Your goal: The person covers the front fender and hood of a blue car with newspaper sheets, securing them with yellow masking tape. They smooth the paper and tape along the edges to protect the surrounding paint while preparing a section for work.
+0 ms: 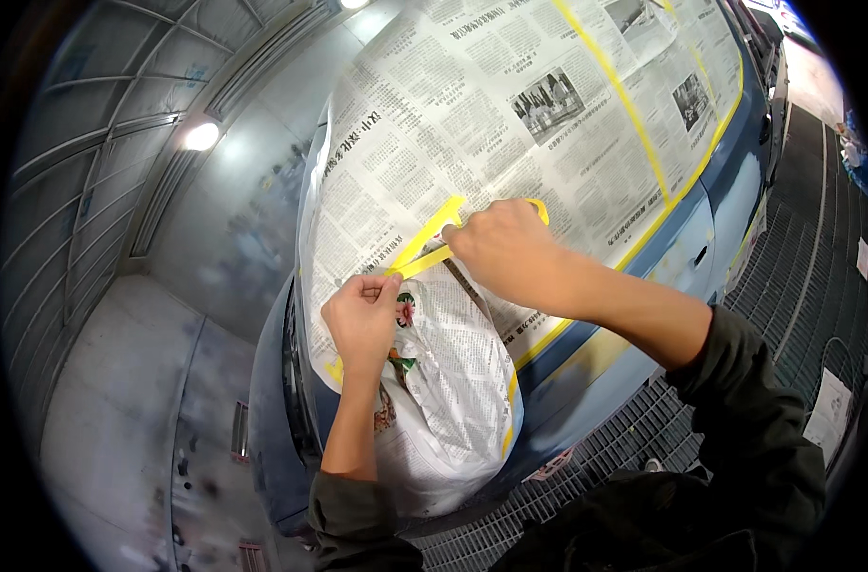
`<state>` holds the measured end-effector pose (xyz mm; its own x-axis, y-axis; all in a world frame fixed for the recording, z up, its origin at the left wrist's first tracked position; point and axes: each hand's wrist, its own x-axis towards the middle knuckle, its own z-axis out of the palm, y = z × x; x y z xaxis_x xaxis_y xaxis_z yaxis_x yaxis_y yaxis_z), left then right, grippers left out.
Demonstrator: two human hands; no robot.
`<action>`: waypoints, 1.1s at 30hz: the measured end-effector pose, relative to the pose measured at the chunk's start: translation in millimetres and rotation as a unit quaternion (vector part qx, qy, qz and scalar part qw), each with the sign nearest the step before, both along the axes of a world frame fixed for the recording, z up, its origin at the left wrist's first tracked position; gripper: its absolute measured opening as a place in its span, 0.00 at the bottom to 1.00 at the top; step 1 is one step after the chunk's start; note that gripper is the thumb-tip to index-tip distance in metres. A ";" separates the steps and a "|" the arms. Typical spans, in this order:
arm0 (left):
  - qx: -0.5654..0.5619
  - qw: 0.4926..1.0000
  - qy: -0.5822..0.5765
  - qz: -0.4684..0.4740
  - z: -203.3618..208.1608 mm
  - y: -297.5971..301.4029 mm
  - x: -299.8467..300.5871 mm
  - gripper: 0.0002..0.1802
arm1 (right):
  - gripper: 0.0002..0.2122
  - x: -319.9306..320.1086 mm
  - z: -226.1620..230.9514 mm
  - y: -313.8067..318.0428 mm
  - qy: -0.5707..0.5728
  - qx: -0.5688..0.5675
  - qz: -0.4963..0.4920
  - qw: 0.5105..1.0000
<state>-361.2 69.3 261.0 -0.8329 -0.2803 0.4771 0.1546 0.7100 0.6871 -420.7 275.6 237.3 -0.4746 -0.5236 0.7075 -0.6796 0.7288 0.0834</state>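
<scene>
Yellow masking tape (pixel 422 260) stretches between my two hands, over newspaper (pixel 424 124) that covers the front of a blue-grey car. Its lower end is pinched between the thumb and finger of my left hand (pixel 360 322). My right hand (pixel 510 250) is closed around the tape roll (pixel 541 212), of which only a yellow edge shows. Another yellow strip (pixel 432 232) lies on the paper just above the stretched tape. Below my hands, a crumpled, bulging newspaper sheet (pixel 453 381) with coloured pictures covers the car's front corner.
Yellow tape (pixel 643 243) edges the paper along the bare blue fender (pixel 658 272). Metal floor grating (pixel 634 429) runs beside the car on the right. A paint-spotted wall (pixel 253 191) with a lit lamp (pixel 201 136) stands to the left. Paper sheets (pixel 827 410) lie at the far right.
</scene>
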 end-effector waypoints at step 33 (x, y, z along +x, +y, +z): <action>-0.556 0.811 0.129 0.127 13.3 40.1 -47.4 0.69 | 0.04 20.8 -101.4 80.5 -0.205 -0.601 0.184 0.750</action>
